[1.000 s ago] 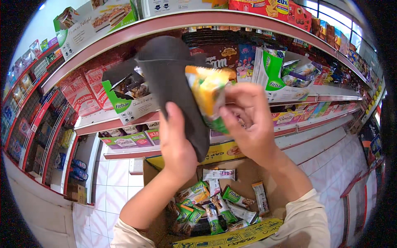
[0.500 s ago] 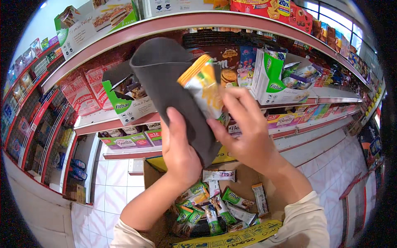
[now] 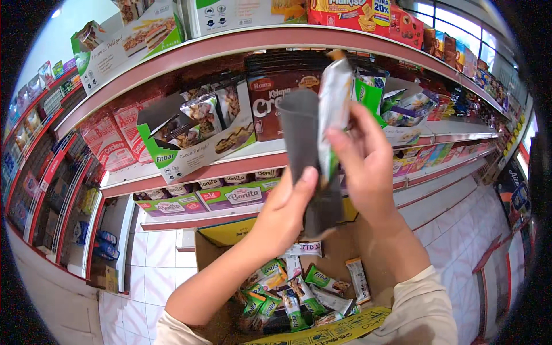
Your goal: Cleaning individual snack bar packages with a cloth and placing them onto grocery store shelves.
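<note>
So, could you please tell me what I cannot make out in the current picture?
All in the head view:
Inside of the dark sleeve: its front wall hides most.
Left hand: some fingers hidden behind the sleeve.
Snack bar: partly covered by the right hand.
Pile of bars: lower ones covered by upper ones.
White-and-green box: cut off by the top edge.

A head-worn fisheye looks down closely on both hands (image 3: 279,215) (image 3: 368,172).
</note>
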A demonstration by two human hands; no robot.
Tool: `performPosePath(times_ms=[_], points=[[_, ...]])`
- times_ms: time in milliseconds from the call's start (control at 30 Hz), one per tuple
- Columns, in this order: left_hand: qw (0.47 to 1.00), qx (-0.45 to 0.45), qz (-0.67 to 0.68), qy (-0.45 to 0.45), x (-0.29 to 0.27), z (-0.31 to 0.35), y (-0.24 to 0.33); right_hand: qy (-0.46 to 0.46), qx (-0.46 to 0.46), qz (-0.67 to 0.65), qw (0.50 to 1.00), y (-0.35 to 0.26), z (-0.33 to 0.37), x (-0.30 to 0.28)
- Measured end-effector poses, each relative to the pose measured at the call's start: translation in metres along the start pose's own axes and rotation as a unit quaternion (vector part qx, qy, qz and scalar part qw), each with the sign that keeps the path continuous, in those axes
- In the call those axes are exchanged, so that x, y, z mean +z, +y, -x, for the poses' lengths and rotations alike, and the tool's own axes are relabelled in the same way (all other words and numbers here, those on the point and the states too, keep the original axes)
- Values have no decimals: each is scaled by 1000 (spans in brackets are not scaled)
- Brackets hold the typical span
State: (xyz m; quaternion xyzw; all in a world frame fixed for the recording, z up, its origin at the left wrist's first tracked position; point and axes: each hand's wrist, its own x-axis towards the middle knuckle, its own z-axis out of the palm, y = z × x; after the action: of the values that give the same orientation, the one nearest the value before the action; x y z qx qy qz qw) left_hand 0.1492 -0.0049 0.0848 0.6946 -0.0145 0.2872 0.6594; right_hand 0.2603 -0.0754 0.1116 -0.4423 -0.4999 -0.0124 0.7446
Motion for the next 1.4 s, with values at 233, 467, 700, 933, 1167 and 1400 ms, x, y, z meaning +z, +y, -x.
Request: performPosePath(times_ms=[233,467,700,933,1167,1400], points=[[968,-125,-34,-216,4,0,-7,62,-118,-101,986,-20,-25,-14],[957,-68,-160,-233,-8,2,-18,68,-314,75,944,-55,-93,28],[940,-176,-116,-267,-9,-3,-3,69,-382,217,896,-73,-178,44],[966,-62,-94,-233,-17,-2,-17,80,-477,282,829,-56,-207,74],[966,-67,-87,-235,-24,-3,-16,-12,-315,388,866,-69,-190,99],[964,-96,-72,-238,-25,-5,-16,-90,-308,456,830,-31,-215,88]])
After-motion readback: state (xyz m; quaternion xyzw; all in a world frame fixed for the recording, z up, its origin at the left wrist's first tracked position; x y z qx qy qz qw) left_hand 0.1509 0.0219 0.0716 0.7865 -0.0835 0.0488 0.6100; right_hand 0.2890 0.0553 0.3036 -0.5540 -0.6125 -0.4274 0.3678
